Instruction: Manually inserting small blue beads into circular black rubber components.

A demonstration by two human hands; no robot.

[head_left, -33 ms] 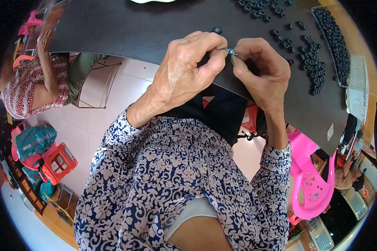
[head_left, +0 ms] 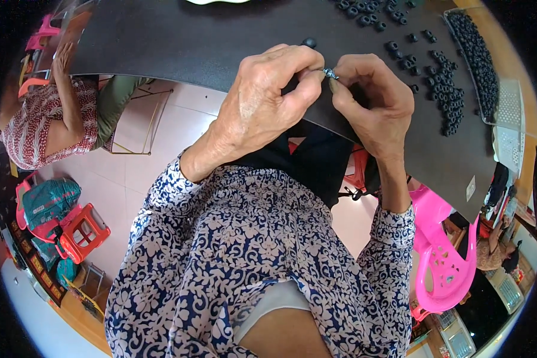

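Note:
Above the near table edge, my left hand point(head_left: 273, 95) pinches one end of a small, shiny dark-and-silver twisted piece point(head_left: 330, 73) between thumb and forefinger. My right hand point(head_left: 373, 98) has thumb and forefinger closed at its other end, with the fingertips partly hiding it. Only a short stretch shows between the two hands, too little to name its kind. A single round black bead point(head_left: 308, 43) lies on the dark table point(head_left: 179, 42), just beyond my left fingers. To the right of my right hand lies a loose group of black beads point(head_left: 446, 95).
A clear tray of black beads point(head_left: 474, 65) stands at the right, beside a white perforated basket point(head_left: 510, 125). A white dish edge point(head_left: 218, 1) shows at the top. Another person point(head_left: 56, 116) sits at the left. A pink plastic chair point(head_left: 447, 262) stands at lower right.

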